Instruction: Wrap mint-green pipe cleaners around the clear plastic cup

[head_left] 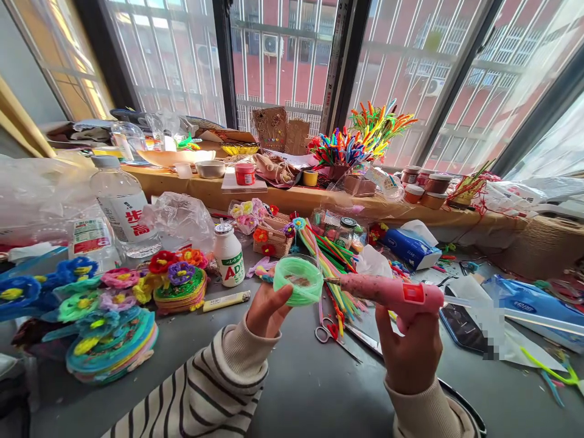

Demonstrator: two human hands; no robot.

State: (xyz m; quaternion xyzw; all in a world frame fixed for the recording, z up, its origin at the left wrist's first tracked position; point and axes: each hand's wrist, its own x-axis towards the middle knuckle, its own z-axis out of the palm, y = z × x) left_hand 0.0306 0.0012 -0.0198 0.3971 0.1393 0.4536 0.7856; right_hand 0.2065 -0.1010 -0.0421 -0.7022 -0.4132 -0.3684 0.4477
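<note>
My left hand (pixel 268 307) is closed on a small clear round container (pixel 298 280) with light green pipe cleaner wound about its side. It is held up over the grey table, tilted so that its inside shows. A pink hot glue gun (pixel 387 292) is in my right hand (pixel 410 347), fingers wrapped round its handle. The gun's nozzle points left and is at the container's right edge; whether it touches, I cannot tell. A glue stick (pixel 456 300) sticks out of the gun's back end. Below the container lie scissors (pixel 335 337) with a red thing by the handles.
On the left stand pipe-cleaner flower pots (pixel 112 347), a white bottle (pixel 229 255) and a water bottle (pixel 125 213). A cutter (pixel 227 301) lies before them. Loose pipe cleaners (pixel 335 255) spread behind the container. A phone (pixel 463 328) and tissue packs (pixel 410 243) are on the right.
</note>
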